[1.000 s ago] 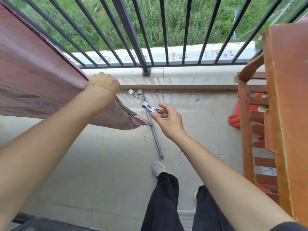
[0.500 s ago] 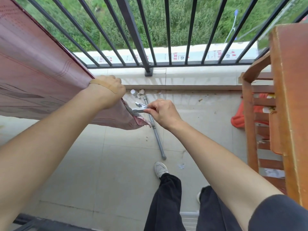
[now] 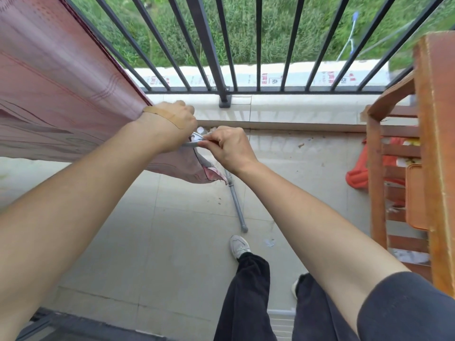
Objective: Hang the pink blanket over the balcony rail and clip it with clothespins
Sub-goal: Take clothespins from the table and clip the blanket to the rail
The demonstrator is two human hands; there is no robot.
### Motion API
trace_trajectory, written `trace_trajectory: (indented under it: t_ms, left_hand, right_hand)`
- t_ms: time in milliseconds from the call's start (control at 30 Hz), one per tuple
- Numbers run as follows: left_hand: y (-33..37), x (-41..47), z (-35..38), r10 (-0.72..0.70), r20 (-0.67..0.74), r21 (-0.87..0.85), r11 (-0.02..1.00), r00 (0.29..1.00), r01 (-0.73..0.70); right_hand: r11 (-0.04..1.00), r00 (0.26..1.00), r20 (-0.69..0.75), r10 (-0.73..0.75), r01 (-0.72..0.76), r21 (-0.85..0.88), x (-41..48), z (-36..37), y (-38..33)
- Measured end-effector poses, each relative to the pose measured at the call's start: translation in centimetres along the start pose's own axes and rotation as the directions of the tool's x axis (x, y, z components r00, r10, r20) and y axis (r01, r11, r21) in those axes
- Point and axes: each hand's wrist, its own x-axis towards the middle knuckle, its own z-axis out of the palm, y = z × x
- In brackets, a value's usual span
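The pink blanket (image 3: 56,94) hangs over the black balcony rail (image 3: 211,45) at the left, its lower corner (image 3: 211,174) drooping free. My left hand (image 3: 172,124), with a plaster across its back, is closed on the blanket's right edge. My right hand (image 3: 229,146) pinches a metal clothespin (image 3: 194,141) that touches the blanket edge just below my left hand. Whether its jaws grip the fabric is hidden by my hands.
A grey metal pole (image 3: 236,203) lies on the tiled floor under the hands. A wooden rack (image 3: 406,173) stands at the right with an orange cloth (image 3: 357,173) beside it. My feet and dark trousers (image 3: 243,291) are below.
My right hand has carried the clothespin left, from open air to the blanket edge beside my left hand. My left hand has kept its hold on the blanket.
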Motion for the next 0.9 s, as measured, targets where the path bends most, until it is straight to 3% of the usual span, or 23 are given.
trace_trajectory:
  t_ms: [100, 233, 367, 433, 500, 600, 667, 767, 900]
  left_hand:
    - [0.0, -0.1, 0.0, -0.024, -0.004, -0.02, 1.0, 1.0, 0.024]
    - [0.3, -0.2, 0.0, -0.078, -0.005, -0.052, 0.996, 0.997, 0.078]
    - [0.8, -0.6, -0.7, -0.12, -0.005, -0.046, 0.992, 0.993, 0.119]
    - [1.1, -0.6, -0.3, -0.121, -0.093, -0.054, 0.992, 0.988, 0.116]
    - [1.4, -0.2, 0.6, -0.154, -0.325, -0.209, 0.974, 0.933, 0.088]
    - [3.3, 1.0, 2.1, -0.333, -0.58, -0.442, 0.895, 0.743, 0.056]
    - [6.0, 1.9, 2.0, -0.421, -0.581, -0.555, 0.831, 0.697, 0.039]
    - [11.4, 3.8, 1.3, -0.441, -0.531, -0.648, 0.762, 0.724, -0.011]
    - [20.9, 6.6, -2.0, -0.296, -0.529, -0.649, 0.745, 0.795, -0.155]
  right_hand:
    - [0.998, 0.999, -0.045, 0.0, 0.003, 0.055, -0.3, -0.4, 0.0]
    - [0.997, 1.0, 0.027, 0.008, -0.01, 0.07, -0.8, -0.4, 0.4]
    - [0.998, 0.992, 0.109, 0.06, -0.058, -0.019, -1.1, -0.6, 0.4]
    - [0.992, 0.978, 0.174, 0.118, -0.109, -0.061, -1.7, -1.2, 0.8]
    - [0.987, 0.975, 0.168, 0.143, -0.128, -0.096, -2.7, -2.2, 1.7]
    - [0.964, 0.979, 0.081, 0.184, -0.164, -0.207, -4.4, -5.0, 3.4]
    - [0.937, 0.976, -0.027, 0.216, -0.215, -0.274, -6.1, -7.6, 5.2]
    - [0.873, 0.929, -0.216, 0.301, -0.359, -0.33, -10.0, -12.2, 8.7]
    - [0.708, 0.78, -0.438, 0.447, -0.608, -0.36, -17.3, -18.9, 13.0]
